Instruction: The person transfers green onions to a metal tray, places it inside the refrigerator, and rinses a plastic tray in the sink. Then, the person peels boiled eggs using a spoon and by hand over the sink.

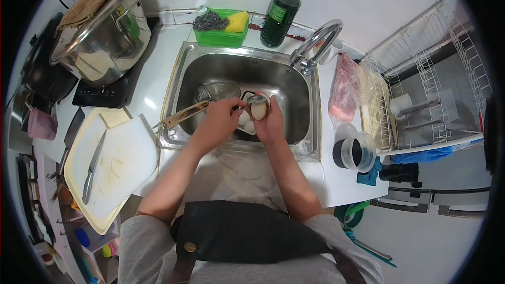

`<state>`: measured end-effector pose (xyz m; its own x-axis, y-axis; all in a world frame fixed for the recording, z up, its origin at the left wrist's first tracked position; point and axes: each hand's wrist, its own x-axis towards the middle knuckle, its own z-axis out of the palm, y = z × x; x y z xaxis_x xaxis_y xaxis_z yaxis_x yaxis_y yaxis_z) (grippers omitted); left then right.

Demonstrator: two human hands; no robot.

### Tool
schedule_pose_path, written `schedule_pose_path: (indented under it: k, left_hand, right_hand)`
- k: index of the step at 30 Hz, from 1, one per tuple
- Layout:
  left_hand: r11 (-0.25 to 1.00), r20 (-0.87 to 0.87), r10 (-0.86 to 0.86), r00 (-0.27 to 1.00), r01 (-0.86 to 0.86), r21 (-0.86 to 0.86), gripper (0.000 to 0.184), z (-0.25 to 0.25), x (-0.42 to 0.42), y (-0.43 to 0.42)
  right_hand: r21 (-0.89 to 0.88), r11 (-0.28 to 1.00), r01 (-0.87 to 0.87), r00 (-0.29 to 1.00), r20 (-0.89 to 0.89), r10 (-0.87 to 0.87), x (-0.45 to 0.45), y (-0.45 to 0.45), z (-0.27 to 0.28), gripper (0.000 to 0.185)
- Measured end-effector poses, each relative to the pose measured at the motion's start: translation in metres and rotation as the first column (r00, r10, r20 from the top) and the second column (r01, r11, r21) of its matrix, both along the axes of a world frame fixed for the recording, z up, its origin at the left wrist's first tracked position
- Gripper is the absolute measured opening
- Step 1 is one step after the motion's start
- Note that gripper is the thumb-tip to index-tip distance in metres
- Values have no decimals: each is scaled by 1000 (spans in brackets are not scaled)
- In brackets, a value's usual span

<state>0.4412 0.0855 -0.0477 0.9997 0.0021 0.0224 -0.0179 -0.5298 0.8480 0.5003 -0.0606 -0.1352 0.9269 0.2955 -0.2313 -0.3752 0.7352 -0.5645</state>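
Observation:
Over the steel sink [184, 68], my right hand [271, 121] holds a pale, rounded, egg-like item [259, 110]. My left hand [223, 114] is closed on a small metal tool [254, 99], whose end rests against the top of that item. Below my hands, more whitish rounded items [244, 119] sit in a light container, partly hidden by my fingers. A mesh strainer [223, 89] lies in the basin behind my left hand. Its brown handle [184, 114] extends over the sink's left rim.
Left are a cutting board [123, 152] with a knife [93, 165] and a large pot [105, 42]. Behind the sink stand a green sponge tray [221, 38], a soap bottle [281, 16] and the faucet [321, 37]. Packaged meat [344, 89], cups [357, 152] and a dish rack [415, 100] are right.

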Motion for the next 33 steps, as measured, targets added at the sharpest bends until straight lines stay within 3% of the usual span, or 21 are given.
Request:
schedule_pose_path:
  k: [3, 9, 12, 15, 16, 18, 19, 20, 21, 23, 24, 25, 26, 28, 29, 33]
  left_hand:
    - [997, -62, -31, 998, 34, 63, 22, 2, 7, 6]
    - [1000, -221, 8, 975, -14, -25, 23, -20, 17, 12]
    - [985, 172, -10, 985, -20, 172, 24, -77, 22, 18]
    - [988, 161, -5, 987, -20, 150, 26, -92, 15, 25]
    - [992, 54, 23, 998, -30, 120, 25, -84, 11, 25]
    - [998, -160, 38, 986, -28, 64, 25, -61, 4, 26]
    - [997, -276, 46, 960, -63, -54, 27, -50, 0, 26]
    - [995, -210, 48, 977, -65, -76, 25, -64, -1, 31]
    - [994, -239, 39, 970, -63, -94, 26, -64, -3, 34]
    - [986, -253, 43, 967, -81, -144, 25, -48, -7, 30]
    - [983, -270, 48, 962, -94, -159, 25, -42, -8, 28]
    - [979, -288, 62, 956, -115, -170, 25, -38, -10, 27]
    - [978, -295, 65, 953, -119, -172, 24, -37, -10, 25]
    - [978, -232, 30, 972, -77, -196, 24, -38, -9, 18]
    - [977, -201, 20, 979, -62, -205, 24, -37, -9, 15]
    - [987, -249, -26, 968, -15, -160, 23, -29, -7, 4]
  right_hand:
    - [-18, 999, -27, 999, -39, 26, 0, -2, -2, 43]
    - [-78, 979, -187, 976, -130, 176, 1, -13, -6, 43]
    - [-90, 966, -244, 948, -230, 218, -3, -18, -5, 40]
    - [-53, 958, -282, 934, -245, 262, -3, -31, -17, 37]
    - [-32, 955, -296, 931, -235, 281, -4, -34, -17, 37]
    - [-235, 908, -348, 938, -83, 338, -8, -45, -6, 38]
    - [-347, 873, -342, 933, -19, 358, -12, -55, 12, 40]
    - [-479, 828, -293, 944, -6, 330, -17, -66, 40, 39]
    - [-663, 728, -174, 933, 126, 338, -17, -83, 50, 35]
    - [-809, 569, 146, 932, 305, 196, -23, -121, 87, 24]
    - [-892, 288, 349, 907, 399, 137, -28, -139, 107, 23]
    - [-865, -26, 501, 861, 495, 121, -32, -156, 125, 21]
    - [-797, -63, 600, 798, 593, 105, -34, -173, 135, 23]
    - [-662, -369, 652, 737, 668, 105, -35, -219, 119, 22]
    - [-611, -437, 660, 719, 682, 132, -38, -235, 108, 21]
    - [-749, -458, 480, 859, 507, 71, -56, -253, 89, 18]
